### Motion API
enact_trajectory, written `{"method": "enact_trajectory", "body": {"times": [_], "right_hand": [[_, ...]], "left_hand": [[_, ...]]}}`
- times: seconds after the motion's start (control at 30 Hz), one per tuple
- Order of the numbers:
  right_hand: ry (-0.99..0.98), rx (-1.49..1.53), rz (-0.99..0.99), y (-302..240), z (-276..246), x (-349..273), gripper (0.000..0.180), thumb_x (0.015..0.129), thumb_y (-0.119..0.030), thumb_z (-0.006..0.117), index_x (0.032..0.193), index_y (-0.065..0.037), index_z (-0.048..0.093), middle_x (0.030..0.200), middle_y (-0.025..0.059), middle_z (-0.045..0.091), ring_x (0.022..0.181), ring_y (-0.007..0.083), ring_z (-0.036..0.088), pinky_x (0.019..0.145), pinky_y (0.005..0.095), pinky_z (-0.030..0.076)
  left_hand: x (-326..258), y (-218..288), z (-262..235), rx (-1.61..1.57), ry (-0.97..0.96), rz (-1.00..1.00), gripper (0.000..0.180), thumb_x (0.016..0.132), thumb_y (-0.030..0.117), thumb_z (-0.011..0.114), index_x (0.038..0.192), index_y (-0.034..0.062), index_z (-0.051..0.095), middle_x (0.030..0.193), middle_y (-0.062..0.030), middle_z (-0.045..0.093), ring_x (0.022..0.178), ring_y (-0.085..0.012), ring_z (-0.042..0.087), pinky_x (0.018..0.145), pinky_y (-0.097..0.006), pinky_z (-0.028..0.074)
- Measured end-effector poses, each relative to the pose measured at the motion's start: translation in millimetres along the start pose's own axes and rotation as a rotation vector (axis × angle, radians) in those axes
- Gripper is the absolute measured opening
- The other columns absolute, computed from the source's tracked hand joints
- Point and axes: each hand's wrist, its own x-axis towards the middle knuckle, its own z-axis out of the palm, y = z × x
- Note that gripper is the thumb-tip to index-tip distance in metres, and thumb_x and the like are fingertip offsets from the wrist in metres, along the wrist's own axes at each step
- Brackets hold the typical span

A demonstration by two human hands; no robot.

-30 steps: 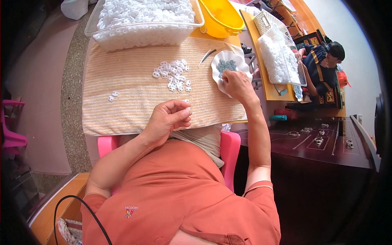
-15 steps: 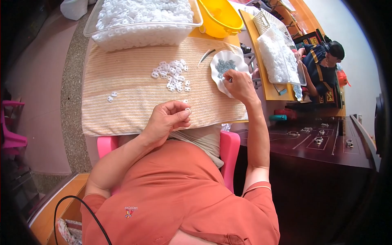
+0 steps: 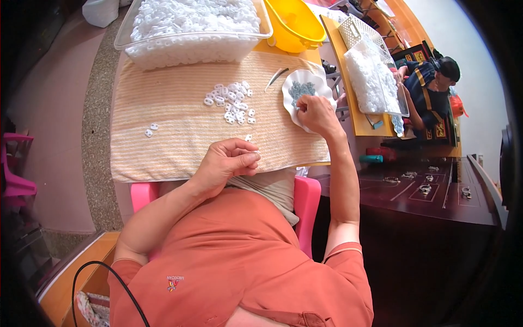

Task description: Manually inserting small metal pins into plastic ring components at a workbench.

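Observation:
My left hand is closed near the towel's front edge, thumb and forefinger pinching a small white plastic piece that is mostly hidden. Just beyond those fingertips lies another white two-holed plastic piece. My right hand reaches over the white scalloped dish, its fingers drawn together at the near side of a heap of tiny grey-blue parts. Whatever the right fingertips hold is hidden. A loose pile of white two-holed pieces rests mid-towel, and a couple more white pieces lie at the left.
A clear tub full of white pieces stands at the back, beside a yellow basin. A slim, curved, dark-tipped tool lies left of the dish. At right, another person sits at a table with a second tub.
My left hand has turned slightly, so its white piece shows less. The right hand stays over the dish, its fingers shifted slightly on the near side of the heap.

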Motion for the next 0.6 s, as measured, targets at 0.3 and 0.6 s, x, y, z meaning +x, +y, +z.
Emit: {"method": "enact_trajectory", "body": {"times": [0.3, 0.6], "right_hand": [[0.098, 0.105, -0.020, 5, 1, -9, 0.020, 0.073, -0.014, 0.061, 0.087, -0.004, 0.071, 0.082, 0.0186, 0.067, 0.082, 0.0341, 0.066, 0.076, 0.0409, 0.051], [0.197, 0.223, -0.093, 15, 7, -20, 0.020, 0.072, -0.005, 0.061, 0.089, 0.001, 0.069, 0.077, 0.0166, 0.066, 0.071, 0.0278, 0.065, 0.068, 0.0342, 0.050]], "left_hand": [[-1, 0, 3, 0.030, 0.037, 0.008, 0.017, 0.086, 0.003, 0.066, 0.103, -0.0001, 0.063, 0.091, -0.0049, 0.065, 0.080, -0.0114, 0.064, 0.075, -0.027, 0.057], [-1, 0, 3, 0.014, 0.035, 0.011, 0.016, 0.088, 0.006, 0.065, 0.103, 0.0008, 0.063, 0.092, -0.0046, 0.065, 0.081, -0.0111, 0.064, 0.075, -0.027, 0.057]]}}
